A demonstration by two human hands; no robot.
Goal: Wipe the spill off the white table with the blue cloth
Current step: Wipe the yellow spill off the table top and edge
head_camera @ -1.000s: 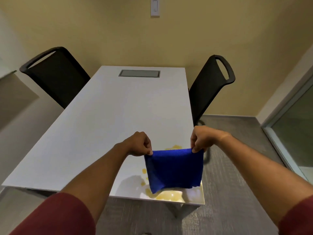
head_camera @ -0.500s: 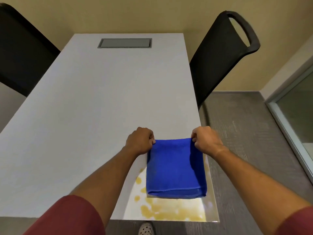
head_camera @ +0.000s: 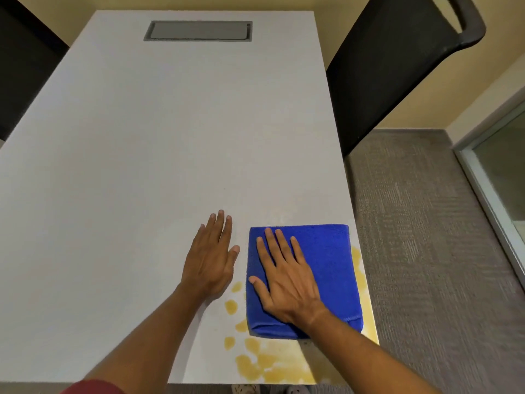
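The white surface (head_camera: 142,166) fills most of the view, running from the near edge at the bottom away to the far wall. A grey rectangular hatch (head_camera: 198,30) is set flush into its far end. Two black chairs stand at its sides: one chair (head_camera: 397,61) on the right, its back rising past the far right corner, and another chair (head_camera: 25,61) on the left, only partly in view. Grey carpet (head_camera: 426,251) covers the floor to the right of the surface.

A yellow spill (head_camera: 272,365) spreads over the near right corner of the surface, with separate drops on its left side and a thin strip running along the right edge. The blue cloth (head_camera: 326,265), folded into a thick square, lies flat on the surface over the far part of the spill, its right side close to the surface's right edge.

The right hand (head_camera: 287,280) lies palm down on the left half of the cloth, fingers spread wide and pointing away, grasping nothing. The left hand (head_camera: 211,257) lies flat on the bare surface just left of the cloth, apart from it, fingers straight and close together, also holding nothing. A dark red sleeve (head_camera: 91,387) shows at the near edge on the left arm.
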